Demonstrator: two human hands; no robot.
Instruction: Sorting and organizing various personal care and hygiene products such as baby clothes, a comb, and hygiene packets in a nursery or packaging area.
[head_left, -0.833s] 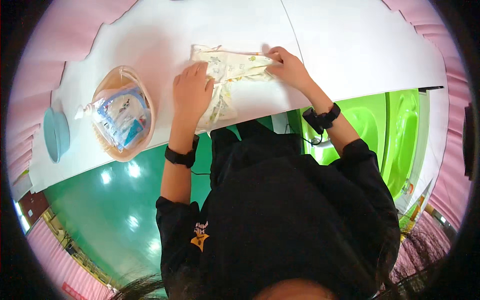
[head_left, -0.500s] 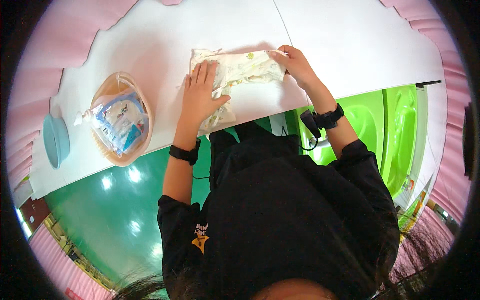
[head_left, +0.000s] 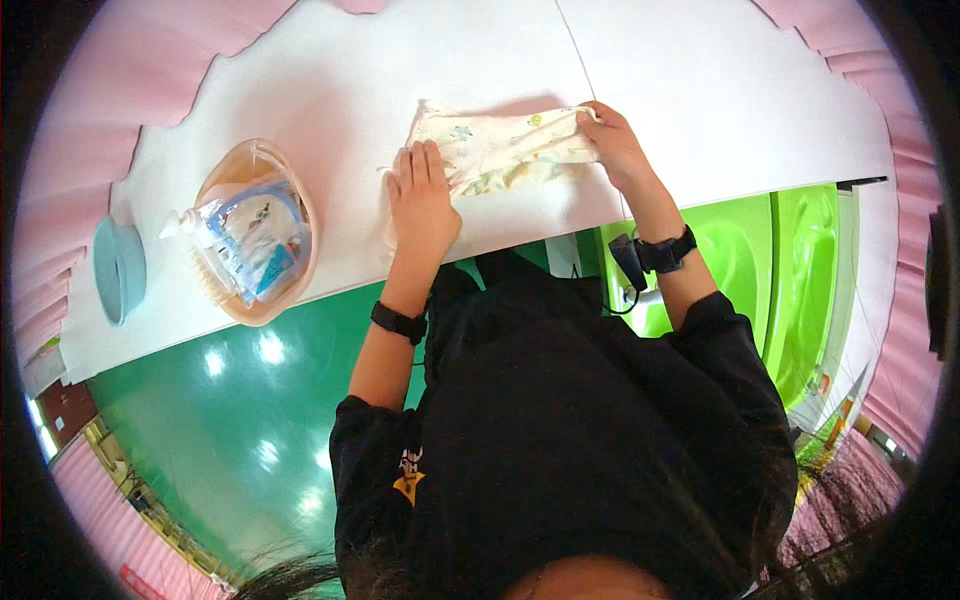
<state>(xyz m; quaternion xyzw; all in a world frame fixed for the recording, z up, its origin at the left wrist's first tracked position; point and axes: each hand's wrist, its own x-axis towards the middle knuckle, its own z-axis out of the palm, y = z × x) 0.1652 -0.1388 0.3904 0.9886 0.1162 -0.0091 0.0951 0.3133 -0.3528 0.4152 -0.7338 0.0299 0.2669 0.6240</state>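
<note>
A cream baby garment [head_left: 505,140] with small coloured prints lies folded lengthwise on the white table in front of me. At its right end, my right hand [head_left: 618,150] is closed, with the cloth pinched between thumb and fingers. My left hand [head_left: 424,205] rests with outstretched fingers at the garment's left end, the fingertips against the cloth. A thin tie shows just left of those fingers. Part of the garment's left lower side is hidden beneath the left hand. Both wrists wear black bands.
Left on the table stands a beige basin [head_left: 310,225] holding a plastic-wrapped package [head_left: 262,240], a pump bottle [head_left: 190,228] and a brush [head_left: 212,280]. Farther left is a blue-green basin [head_left: 118,270]. Green tubs [head_left: 735,240] sit right of me beyond the table's near edge.
The garment's lower left part, which hung toward the near edge, is now folded up into a narrower strip. My left hand has turned its fingers together, and the right hand still grips its end.
</note>
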